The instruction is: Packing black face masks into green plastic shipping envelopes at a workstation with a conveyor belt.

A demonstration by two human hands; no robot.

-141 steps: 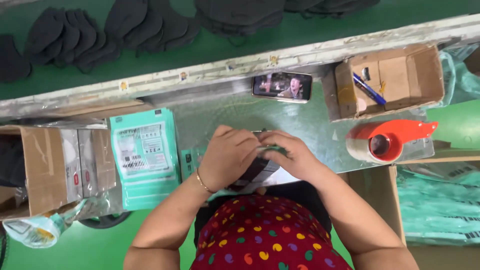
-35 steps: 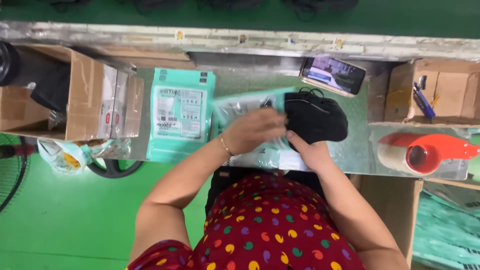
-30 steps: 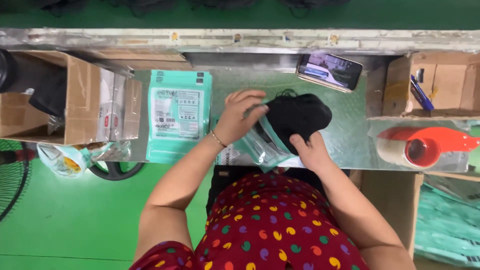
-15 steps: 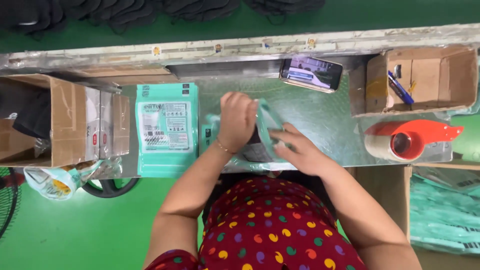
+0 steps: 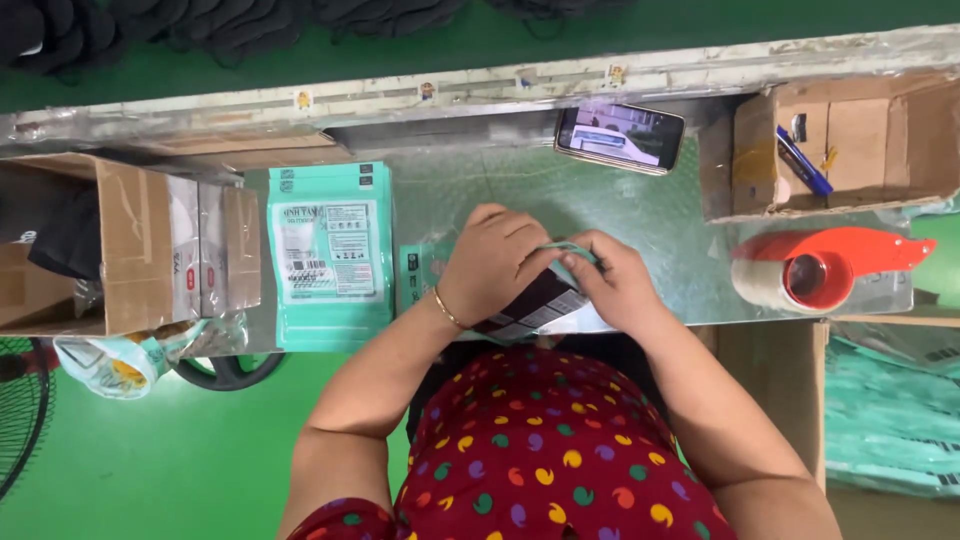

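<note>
My left hand (image 5: 492,262) and my right hand (image 5: 606,282) press together on a clear-and-teal plastic pouch (image 5: 540,304) lying on the bench, close to my body. Something black shows through the pouch under my fingers. Both hands grip the pouch's upper edge, fingertips touching. A gold bangle sits on my left wrist.
A stack of teal printed pouches (image 5: 330,255) lies left of my hands. An open cardboard box (image 5: 130,245) stands far left. A phone (image 5: 620,137) lies at the back, a box with pens (image 5: 840,145) at back right, a red tape dispenser (image 5: 830,270) on the right.
The black items that lay in the open a second ago are now inside the pouch. My hands have come together over its top edge, nearer to me.
</note>
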